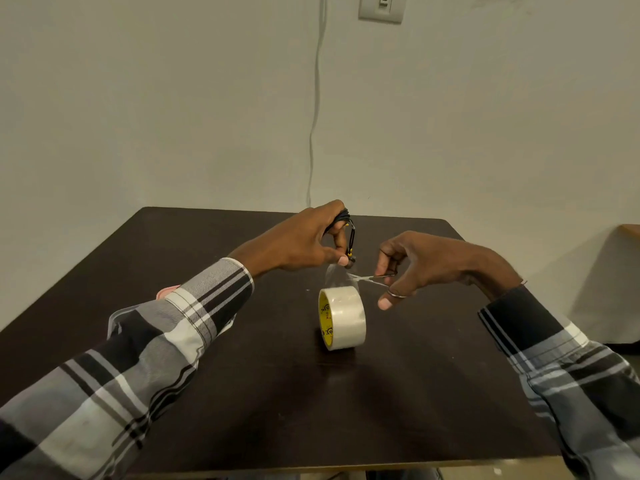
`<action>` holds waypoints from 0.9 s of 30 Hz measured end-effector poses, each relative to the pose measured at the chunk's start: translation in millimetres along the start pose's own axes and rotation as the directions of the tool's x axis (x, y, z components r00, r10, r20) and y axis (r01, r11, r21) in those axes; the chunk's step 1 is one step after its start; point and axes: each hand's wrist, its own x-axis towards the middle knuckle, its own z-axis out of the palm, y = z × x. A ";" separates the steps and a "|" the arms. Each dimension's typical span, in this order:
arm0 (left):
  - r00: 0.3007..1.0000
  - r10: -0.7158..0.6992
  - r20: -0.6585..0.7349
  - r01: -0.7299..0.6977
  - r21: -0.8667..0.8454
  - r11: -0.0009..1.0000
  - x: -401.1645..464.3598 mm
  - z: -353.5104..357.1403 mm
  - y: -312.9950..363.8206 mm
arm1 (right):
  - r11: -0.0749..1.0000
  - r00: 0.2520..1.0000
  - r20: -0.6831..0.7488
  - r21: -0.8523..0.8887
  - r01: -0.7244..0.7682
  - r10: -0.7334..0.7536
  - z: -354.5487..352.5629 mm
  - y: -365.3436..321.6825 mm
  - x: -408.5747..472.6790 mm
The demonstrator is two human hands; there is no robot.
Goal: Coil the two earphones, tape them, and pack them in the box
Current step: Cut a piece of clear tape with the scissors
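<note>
My left hand point(304, 242) is closed around a coiled black earphone point(349, 233) with yellow details, held above the table. A clear strip of tape point(335, 274) runs from the coil down to the tape roll point(343, 317), which stands on edge on the dark table. My right hand point(419, 265) grips small metal scissors point(372, 277), its thumb through one ring. The blades touch the tape strip just right of my left thumb. A clear plastic box point(116, 322) with a pink part point(167, 291) lies under my left forearm, mostly hidden. No second earphone shows.
The dark brown table point(263, 393) fills the lower view, its front edge near the bottom. A pale wall stands behind it, with a white cable point(316, 109) hanging down and a switch plate point(381, 6) at the top. A wooden edge point(629, 230) shows at right.
</note>
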 end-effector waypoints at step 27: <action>1.000 0.003 -0.011 -0.003 -0.013 1.000 -4.0 -2.3 -1.1 | 0.999 0.998 -0.051 0.021 0.034 -0.033 6.4 -4.4 16.3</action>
